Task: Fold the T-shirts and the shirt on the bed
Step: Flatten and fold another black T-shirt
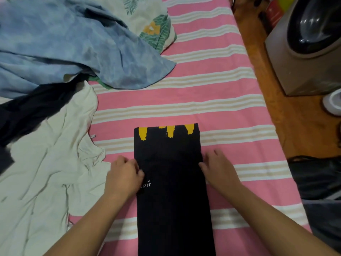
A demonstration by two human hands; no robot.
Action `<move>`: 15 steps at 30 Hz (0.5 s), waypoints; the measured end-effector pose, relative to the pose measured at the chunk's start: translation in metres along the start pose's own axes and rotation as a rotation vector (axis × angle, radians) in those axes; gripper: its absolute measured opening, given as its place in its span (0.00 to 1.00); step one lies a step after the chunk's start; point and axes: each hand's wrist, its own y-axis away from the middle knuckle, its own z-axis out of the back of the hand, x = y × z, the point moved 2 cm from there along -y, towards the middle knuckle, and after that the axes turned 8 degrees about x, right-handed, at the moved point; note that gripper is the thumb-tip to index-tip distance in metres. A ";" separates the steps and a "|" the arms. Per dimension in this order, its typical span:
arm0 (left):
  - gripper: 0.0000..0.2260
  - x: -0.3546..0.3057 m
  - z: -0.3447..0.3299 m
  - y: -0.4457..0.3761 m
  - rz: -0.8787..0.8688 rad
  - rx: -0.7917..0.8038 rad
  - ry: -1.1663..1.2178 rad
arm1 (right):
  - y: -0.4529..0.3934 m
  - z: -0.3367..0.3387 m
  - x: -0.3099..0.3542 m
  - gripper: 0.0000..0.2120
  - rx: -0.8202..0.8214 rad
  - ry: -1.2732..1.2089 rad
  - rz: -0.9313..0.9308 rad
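Both hands — left hand (123,176), right hand (218,168) — apparently pinch the black T-shirt (173,182).

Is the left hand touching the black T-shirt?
Touching. The head view shows the left hand with its fingers on the left edge of the black T-shirt.

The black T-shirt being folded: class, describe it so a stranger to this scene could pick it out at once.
Start from the pink striped bed sheet. In the near middle of it lies a long narrow black T-shirt with yellow print, folded into a strip, with the left hand and right hand at its side edges. Unlike the crumpled cream garment and blue tie-dye garment to its left, it is flat, straight-edged and yellow-marked.
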 end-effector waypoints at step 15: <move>0.27 -0.033 -0.050 -0.096 -0.433 -0.089 -0.325 | -0.096 -0.048 0.022 0.33 0.018 0.465 0.347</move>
